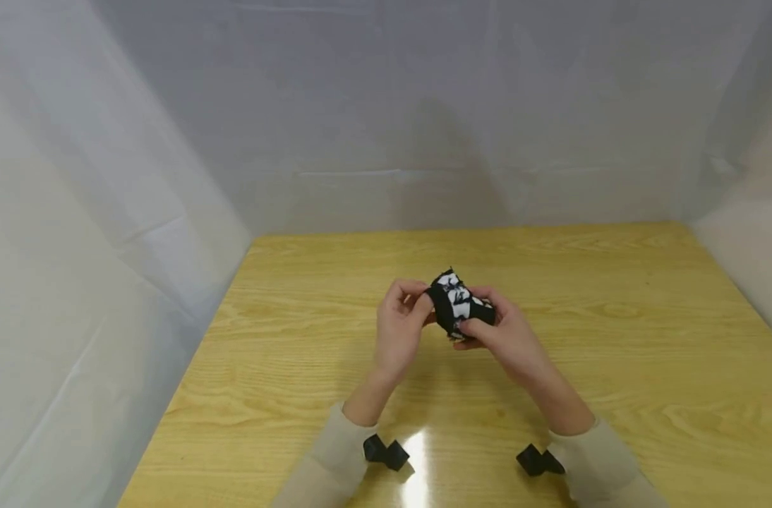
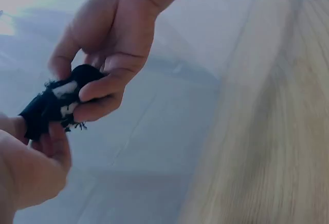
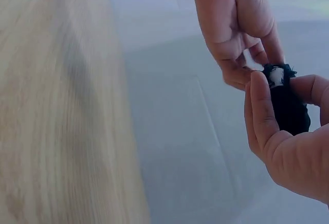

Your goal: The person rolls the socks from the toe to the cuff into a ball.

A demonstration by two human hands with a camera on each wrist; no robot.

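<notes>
Nearest, two beige sleeves [image 1: 335, 458] cross the table's [image 1: 284, 395] front edge, each with a small black wrist mount. Just beyond them bare wood lies open on both sides. Above mid-table, clear of the surface, the left hand [image 1: 399, 328] pinches one end of a black-and-white cloth bundle [image 1: 457, 302] while the right hand [image 1: 500, 331] curls around its other end. Past them, bare wood runs to the far edge, where white sheeting [image 1: 424, 113] walls in back and sides.

Black-and-white cloth bundle [image 1: 459, 303] I hold feels soft, matt, frayed at edges. Table [image 1: 614, 339] is light wood, glossy varnish with glare. Backdrop sheet [image 1: 170, 176] is thin, translucent, slightly shiny plastic.
</notes>
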